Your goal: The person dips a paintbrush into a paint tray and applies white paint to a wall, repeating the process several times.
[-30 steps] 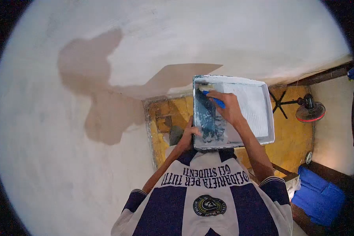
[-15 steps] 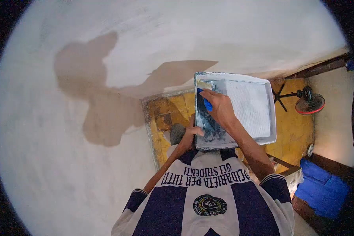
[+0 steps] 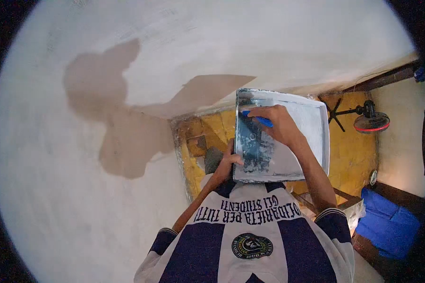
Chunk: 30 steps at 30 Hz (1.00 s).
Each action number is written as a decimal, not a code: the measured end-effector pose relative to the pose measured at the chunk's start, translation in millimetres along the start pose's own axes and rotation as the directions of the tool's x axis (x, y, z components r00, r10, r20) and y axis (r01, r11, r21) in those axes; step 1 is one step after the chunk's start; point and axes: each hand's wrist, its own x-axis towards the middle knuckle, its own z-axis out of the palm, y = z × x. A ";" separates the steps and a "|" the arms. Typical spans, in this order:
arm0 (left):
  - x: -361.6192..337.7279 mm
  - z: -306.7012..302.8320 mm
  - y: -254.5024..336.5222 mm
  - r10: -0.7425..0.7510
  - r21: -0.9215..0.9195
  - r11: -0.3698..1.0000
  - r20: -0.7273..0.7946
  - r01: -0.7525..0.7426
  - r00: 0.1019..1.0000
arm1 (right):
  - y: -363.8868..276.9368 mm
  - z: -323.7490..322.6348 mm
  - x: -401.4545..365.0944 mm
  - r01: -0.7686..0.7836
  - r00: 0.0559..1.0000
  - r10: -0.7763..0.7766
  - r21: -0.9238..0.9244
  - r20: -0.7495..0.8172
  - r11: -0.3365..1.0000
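Observation:
A paint tray [image 3: 327, 146] is held up in front of my chest, with white paint [image 3: 309, 115] covering its right part and a dark, smeared patch along its left. My left hand [image 3: 229, 161] grips the left rim, the thumb lying over the edge and the fingers beneath. Inside the tray, my right hand [image 3: 282, 123] is closed around the blue handle of a paintbrush [image 3: 264, 121], above the border between the dark patch and the paint. The brush's bristles are hidden by the hand.
A pale wall [image 3: 47, 155] rises on the left and ahead, carrying my shadow. Beyond the tray, a black fan [image 3: 370, 121] stands on the yellow floor [image 3: 347, 160]. Blue cloth [image 3: 387, 224] lies at the lower right, beside a wooden frame [image 3: 347, 200].
My right hand has moved right across the tray with the paintbrush, whose handle has turned more level. White paint now smears the tray's middle. My left hand keeps its hold on the rim.

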 end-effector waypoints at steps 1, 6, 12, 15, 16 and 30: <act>-2.7 7.5 15.8 0.015 0.006 1.000 0.005 -0.015 1.000 | 2.8 1.0 -2.4 -0.018 1.000 0.019 0.028 -0.022 0.999; -11.6 7.8 32.7 -0.002 0.046 0.999 0.070 -0.001 0.998 | -2.1 6.3 -5.9 0.033 0.989 -0.030 0.016 -0.142 0.999; -10.7 -4.1 -1.1 0.007 0.030 0.999 0.053 -0.009 0.999 | 10.7 16.9 -18.7 0.086 0.989 -0.090 -0.034 -0.117 0.996; 1.7 -16.8 -48.1 -0.069 -0.106 0.992 -0.005 0.068 0.998 | 6.4 18.4 -24.5 0.084 0.986 -0.081 0.013 -0.146 0.996; 2.8 -16.7 -52.2 -0.093 -0.152 0.984 -0.026 0.088 0.995 | 4.2 20.7 -25.4 0.077 0.992 -0.075 0.018 -0.099 0.997; -17.4 21.8 21.1 -0.196 -0.253 0.951 -0.042 0.179 0.980 | 8.4 26.8 -24.9 0.057 0.998 -0.057 0.021 -0.005 0.998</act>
